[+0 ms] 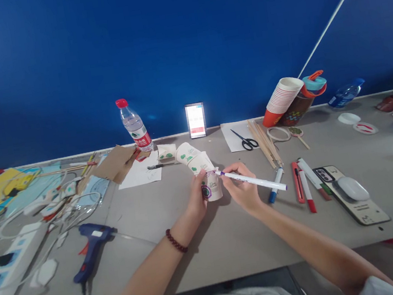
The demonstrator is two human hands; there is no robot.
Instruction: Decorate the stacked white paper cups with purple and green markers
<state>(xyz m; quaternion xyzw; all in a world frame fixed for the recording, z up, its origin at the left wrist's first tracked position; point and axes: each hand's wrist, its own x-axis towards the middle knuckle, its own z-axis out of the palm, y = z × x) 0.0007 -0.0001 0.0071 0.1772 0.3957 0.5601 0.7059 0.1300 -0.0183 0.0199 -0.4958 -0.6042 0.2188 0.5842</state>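
Note:
My left hand (197, 197), a beaded bracelet on its wrist, is closed around the side of a white paper cup (216, 192) with purple ring marks and printed letters. More paper cups (187, 154) with green prints line up behind it in a curving row; whether they are joined I cannot tell. A white marker (256, 181) with purple ends is pinched in my right hand (242, 189). Its purple tip is at the cup's upper right edge. A black pen (164, 165) lies just left of the cup row.
To the left are a glue gun (93, 244), a power strip (19, 272), cardboard (115, 163) and a water bottle (135, 127). A phone (196, 120) stands against the blue wall. Rightward lie scissors (244, 141), wooden sticks (265, 144), stacked cups (281, 100), markers (311, 177) and another phone (356, 202).

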